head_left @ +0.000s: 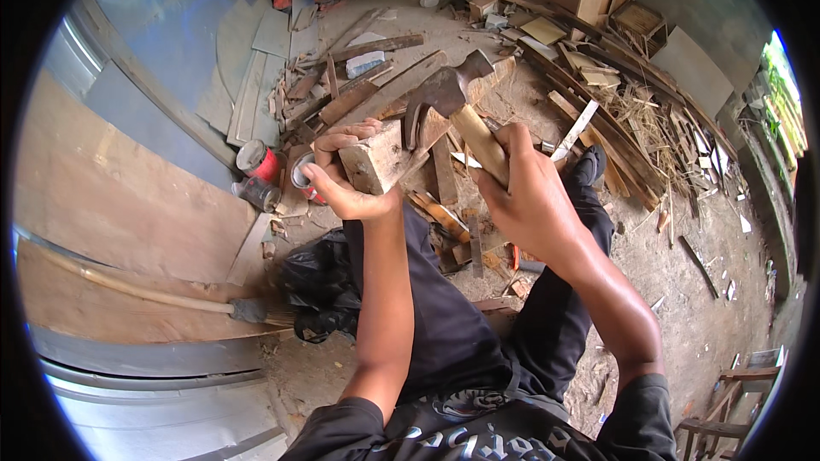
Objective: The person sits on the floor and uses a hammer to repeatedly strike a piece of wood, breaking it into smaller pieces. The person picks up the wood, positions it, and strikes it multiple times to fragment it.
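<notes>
My left hand [346, 175] is wrapped round the near end of a thick, weathered piece of wood [373, 162], which is raised in front of me and runs away toward the far right. In my right hand [525, 192] is a claw hammer [442, 92], gripped by its pale wooden handle. Its dark, rusty head lies over the wood, claw pointing down at the wood's side close to my left fingers. Whether the claw has caught a nail cannot be made out.
Wood scraps [376, 90] cover the floor ahead, with a larger pile of planks [615, 145] at the right. Paint cans [256, 160] stand left, above a black plastic bag [320, 277]. A long-handled broom [154, 290] leans there. A wooden stool [722, 414] is at the lower right.
</notes>
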A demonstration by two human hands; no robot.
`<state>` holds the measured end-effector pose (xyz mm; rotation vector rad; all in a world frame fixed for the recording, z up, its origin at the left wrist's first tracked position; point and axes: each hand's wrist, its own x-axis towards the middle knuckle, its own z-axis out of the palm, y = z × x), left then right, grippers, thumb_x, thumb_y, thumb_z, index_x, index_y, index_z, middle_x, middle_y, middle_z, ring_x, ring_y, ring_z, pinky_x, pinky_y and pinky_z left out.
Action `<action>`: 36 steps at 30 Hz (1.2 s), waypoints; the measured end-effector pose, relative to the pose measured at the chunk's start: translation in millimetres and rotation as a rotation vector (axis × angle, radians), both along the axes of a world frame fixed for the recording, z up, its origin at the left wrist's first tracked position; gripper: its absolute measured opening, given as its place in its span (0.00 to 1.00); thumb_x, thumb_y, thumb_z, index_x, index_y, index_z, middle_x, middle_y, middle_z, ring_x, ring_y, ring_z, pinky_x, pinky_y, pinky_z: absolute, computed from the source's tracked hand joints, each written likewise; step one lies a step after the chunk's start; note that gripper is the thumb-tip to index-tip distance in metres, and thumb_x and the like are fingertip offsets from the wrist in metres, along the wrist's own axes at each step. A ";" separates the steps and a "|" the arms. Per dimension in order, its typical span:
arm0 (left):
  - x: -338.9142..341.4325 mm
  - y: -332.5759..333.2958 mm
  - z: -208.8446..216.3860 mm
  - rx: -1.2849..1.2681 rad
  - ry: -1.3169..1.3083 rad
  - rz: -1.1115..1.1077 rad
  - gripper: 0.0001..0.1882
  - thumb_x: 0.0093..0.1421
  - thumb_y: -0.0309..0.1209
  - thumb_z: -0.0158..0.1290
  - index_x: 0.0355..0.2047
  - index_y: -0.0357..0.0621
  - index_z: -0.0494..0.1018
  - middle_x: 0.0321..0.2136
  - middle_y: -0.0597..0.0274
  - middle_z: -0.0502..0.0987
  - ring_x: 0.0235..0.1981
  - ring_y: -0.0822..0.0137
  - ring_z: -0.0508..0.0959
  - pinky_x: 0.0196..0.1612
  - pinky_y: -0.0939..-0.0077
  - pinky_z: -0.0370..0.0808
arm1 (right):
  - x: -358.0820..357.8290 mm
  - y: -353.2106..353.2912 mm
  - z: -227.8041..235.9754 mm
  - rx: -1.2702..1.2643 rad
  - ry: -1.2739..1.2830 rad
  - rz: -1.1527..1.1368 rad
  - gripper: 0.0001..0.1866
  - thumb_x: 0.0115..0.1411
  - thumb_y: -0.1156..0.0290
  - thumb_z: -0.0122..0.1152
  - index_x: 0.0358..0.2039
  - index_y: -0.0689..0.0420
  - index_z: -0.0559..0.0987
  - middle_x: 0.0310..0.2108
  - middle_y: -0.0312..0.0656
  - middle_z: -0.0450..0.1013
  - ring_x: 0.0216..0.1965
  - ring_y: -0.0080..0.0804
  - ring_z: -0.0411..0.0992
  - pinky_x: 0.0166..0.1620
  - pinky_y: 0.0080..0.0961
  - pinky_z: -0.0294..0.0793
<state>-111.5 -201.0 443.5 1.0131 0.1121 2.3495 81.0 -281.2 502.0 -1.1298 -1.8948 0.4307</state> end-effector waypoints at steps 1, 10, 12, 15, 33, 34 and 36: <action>-0.4 -0.9 -2.0 -0.006 -0.013 0.000 0.30 0.70 0.55 0.33 0.31 0.40 0.70 0.28 0.46 0.76 0.34 0.49 0.77 0.46 0.52 0.75 | -0.9 -3.2 0.4 -0.018 -0.037 -0.007 0.21 0.60 0.79 0.60 0.47 0.68 0.60 0.32 0.64 0.73 0.37 0.68 0.73 0.39 0.48 0.72; 13.9 -14.4 8.2 -0.162 -0.153 0.001 0.28 0.69 0.52 0.34 0.31 0.39 0.70 0.29 0.45 0.77 0.34 0.50 0.77 0.47 0.51 0.74 | 3.3 -17.7 -10.2 -0.277 0.171 0.138 0.23 0.63 0.76 0.64 0.52 0.62 0.62 0.31 0.44 0.71 0.29 0.27 0.70 0.30 0.27 0.71; 4.2 -9.4 -1.9 -0.059 -0.036 -0.049 0.29 0.69 0.53 0.33 0.30 0.39 0.70 0.27 0.44 0.77 0.33 0.50 0.77 0.46 0.51 0.74 | -8.7 -26.0 -21.5 -0.298 0.023 0.020 0.23 0.64 0.71 0.65 0.52 0.63 0.64 0.31 0.47 0.71 0.29 0.29 0.68 0.33 0.31 0.71; 3.7 -10.2 -2.1 -0.028 -0.039 -0.096 0.30 0.68 0.54 0.34 0.29 0.38 0.71 0.25 0.44 0.77 0.31 0.49 0.76 0.46 0.51 0.73 | -14.3 -32.5 -22.2 -0.355 0.112 -0.006 0.23 0.65 0.68 0.62 0.53 0.67 0.66 0.31 0.58 0.74 0.34 0.51 0.74 0.38 0.40 0.73; 11.2 -111.0 -121.9 -0.331 0.126 -0.053 0.24 0.71 0.49 0.31 0.43 0.40 0.64 0.48 0.44 0.72 0.53 0.47 0.71 0.61 0.50 0.64 | 25.6 -51.3 -76.5 -0.434 0.058 0.275 0.17 0.62 0.69 0.67 0.47 0.64 0.75 0.24 0.47 0.74 0.26 0.36 0.74 0.32 0.34 0.72; 16.1 -120.7 -134.2 -0.445 0.177 -0.018 0.26 0.71 0.50 0.30 0.46 0.39 0.65 0.49 0.44 0.72 0.54 0.48 0.71 0.62 0.52 0.65 | 28.1 -55.2 -76.4 -0.484 -0.027 0.255 0.17 0.62 0.68 0.66 0.46 0.64 0.75 0.25 0.51 0.75 0.28 0.43 0.76 0.33 0.37 0.72; 15.9 -135.9 -168.8 -0.666 0.298 0.083 0.31 0.71 0.52 0.27 0.51 0.38 0.68 0.51 0.45 0.72 0.57 0.51 0.71 0.62 0.54 0.66 | 27.7 -50.6 -78.1 -0.570 -0.185 0.253 0.18 0.61 0.66 0.65 0.46 0.66 0.74 0.28 0.58 0.76 0.32 0.57 0.78 0.35 0.43 0.73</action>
